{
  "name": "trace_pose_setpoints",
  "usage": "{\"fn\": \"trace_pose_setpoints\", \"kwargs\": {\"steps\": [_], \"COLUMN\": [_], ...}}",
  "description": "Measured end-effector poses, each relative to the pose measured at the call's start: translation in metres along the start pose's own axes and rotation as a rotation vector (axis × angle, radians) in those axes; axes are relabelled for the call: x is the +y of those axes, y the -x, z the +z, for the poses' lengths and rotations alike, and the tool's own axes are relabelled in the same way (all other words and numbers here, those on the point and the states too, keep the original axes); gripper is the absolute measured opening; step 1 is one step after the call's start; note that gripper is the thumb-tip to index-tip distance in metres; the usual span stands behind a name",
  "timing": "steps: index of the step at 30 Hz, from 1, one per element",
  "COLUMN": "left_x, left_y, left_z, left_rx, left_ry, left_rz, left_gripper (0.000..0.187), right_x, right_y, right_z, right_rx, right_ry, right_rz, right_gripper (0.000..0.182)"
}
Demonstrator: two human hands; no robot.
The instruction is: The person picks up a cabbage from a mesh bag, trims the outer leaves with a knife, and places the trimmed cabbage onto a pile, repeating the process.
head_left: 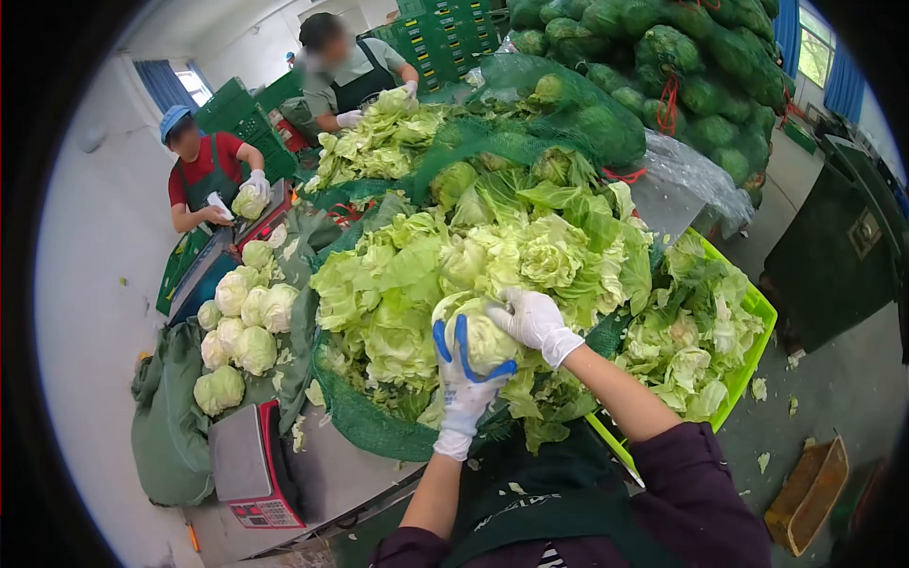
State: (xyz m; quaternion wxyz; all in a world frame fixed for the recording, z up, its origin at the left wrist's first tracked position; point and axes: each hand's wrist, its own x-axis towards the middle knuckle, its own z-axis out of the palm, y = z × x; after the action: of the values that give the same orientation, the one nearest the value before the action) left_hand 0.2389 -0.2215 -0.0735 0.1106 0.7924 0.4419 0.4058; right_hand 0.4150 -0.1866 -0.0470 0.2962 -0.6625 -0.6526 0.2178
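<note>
In front of me a pale green cabbage is held between both hands. My left hand, in a white glove with blue fingers, grips it from below with the fingers spread around its side. My right hand, in a thin white glove, presses curled fingers against the upper right of the head; whether a leaf is pinched there is hidden. Loose cabbage leaves lie heaped under and behind both hands, on green netting.
Trimmed cabbages are piled on the left, near a red scale. A lime-green crate of leaves stands right. Netted cabbages are stacked behind. Two co-workers handle cabbages across the table. A dark bin stands far right.
</note>
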Motion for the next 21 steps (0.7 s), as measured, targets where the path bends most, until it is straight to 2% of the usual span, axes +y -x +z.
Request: {"fn": "trace_pose_setpoints", "kwargs": {"steps": [1,3,5,7,8,9,11,12,13,15,17,19,20,21], "left_x": [-0.005,-0.022,-0.026,-0.043,-0.053,-0.064,-0.083,-0.091,-0.093,-0.098,-0.084,-0.061,-0.048,-0.034], "left_y": [-0.005,-0.014,-0.031,-0.037,-0.035,-0.031,-0.027,-0.02,-0.016,-0.015,-0.017,-0.019,-0.023,-0.027], "left_z": [0.006,0.016,0.015,0.018,0.021,0.02,0.012,0.008,0.004,-0.002,-0.01,-0.013,-0.011,-0.011], "left_rx": [-0.004,0.002,-0.008,-0.066,-0.081,-0.078,-0.049,-0.091,-0.081,-0.083,-0.059,0.051,0.091,0.089], "left_ry": [0.004,0.303,0.269,0.476,0.86,0.856,1.316,1.441,1.435,1.91,1.841,1.555,1.464,1.469], "left_rz": [-0.004,-0.007,-0.02,-0.08,-0.245,-0.242,-0.353,-0.505,-0.502,-0.704,-0.67,-0.543,-0.413,-0.417], "left_gripper": [0.1,0.096,0.096,0.095,0.092,0.092,0.083,0.081,0.081,0.078,0.075,0.071,0.074,0.074], "right_x": [0.008,0.018,0.023,0.032,0.039,0.046,0.058,0.064,0.062,0.054,0.019,-0.047,-0.061,-0.073], "right_y": [-0.005,-0.018,-0.03,-0.039,-0.037,-0.034,-0.033,-0.031,-0.03,-0.03,-0.01,0.013,0.014,0.017], "right_z": [0.004,0.007,0.006,0.005,0.001,-0.003,0.004,0.007,0.006,0.01,-0.011,-0.051,-0.044,-0.036], "right_rx": [-0.003,0.082,0.095,0.128,0.106,0.07,0.156,0.15,0.162,0.172,0.338,0.127,0.123,0.089], "right_ry": [0.002,0.008,-0.011,-0.112,-0.175,-0.209,-0.192,-0.194,-0.201,-0.208,-0.134,-0.084,-0.08,-0.023], "right_rz": [0.005,0.121,0.132,0.151,0.208,0.262,0.214,0.206,0.198,0.171,0.077,-0.017,-0.015,-0.103], "right_gripper": [0.051,0.048,0.043,0.039,0.037,0.034,0.032,0.032,0.034,0.036,0.047,0.072,0.072,0.08]}}
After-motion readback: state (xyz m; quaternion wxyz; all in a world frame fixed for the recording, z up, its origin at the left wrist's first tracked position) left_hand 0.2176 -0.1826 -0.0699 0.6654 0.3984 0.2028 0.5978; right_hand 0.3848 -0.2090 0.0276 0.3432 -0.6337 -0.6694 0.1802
